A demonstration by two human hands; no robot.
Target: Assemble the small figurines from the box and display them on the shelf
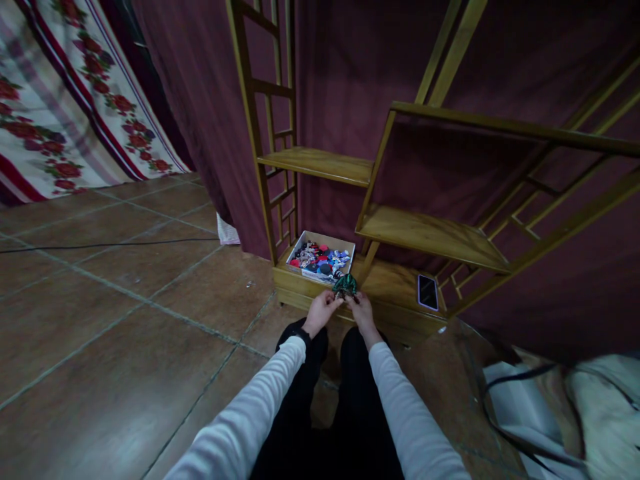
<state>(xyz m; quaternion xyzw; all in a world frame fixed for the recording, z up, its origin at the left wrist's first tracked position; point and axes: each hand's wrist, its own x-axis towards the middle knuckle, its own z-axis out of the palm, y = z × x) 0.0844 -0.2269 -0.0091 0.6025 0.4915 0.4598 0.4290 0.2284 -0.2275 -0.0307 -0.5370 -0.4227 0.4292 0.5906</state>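
Observation:
Both of my hands meet in front of the low shelf, their fingers pinched on a small bunched dark green piece [345, 285] with a brown speckled lower edge. It looks like gathered, shiny fabric; its exact kind is too small to make out. My left hand [321, 312] grips its left side and my right hand [362, 311] its right side. Just behind them a white open box [326, 239] rests on the shelf base. Inside lies a heap of small colourful items [320, 260] in red, blue, black and white, too small to name.
A wooden shelf unit [316, 164] stands against a maroon curtain [330, 100]. On its base, to the right, lies a phone [427, 292]. Bags [530, 400] sit on the floor at right. A black cable [125, 245] crosses the tiles at left.

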